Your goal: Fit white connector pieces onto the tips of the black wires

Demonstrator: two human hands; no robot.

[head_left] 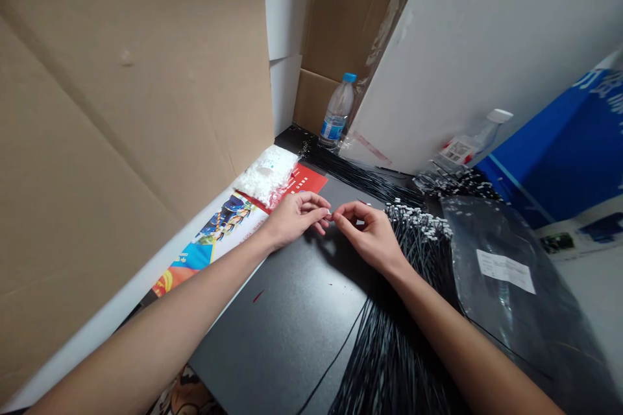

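My left hand (298, 219) and my right hand (366, 232) meet above the dark tabletop, fingertips almost touching. Thumb and forefinger of the left hand pinch a small pale piece (329, 215), too small to name surely. The right hand's fingers are also pinched together at that piece; what they grip is hidden. Beside my right hand lies a thick bundle of black wires (389, 356), with white connectors (423, 220) on their far ends. A clear bag of small white parts (268, 174) rests beyond my left hand.
More black wires (360, 175) lie along the back, near a blue-capped water bottle (337, 113). A white-capped bottle (477, 136) leans at the right, behind a clear plastic bag with a label (506, 271). Cardboard (136, 91) walls the left side; a printed sheet (214, 240) lies below.
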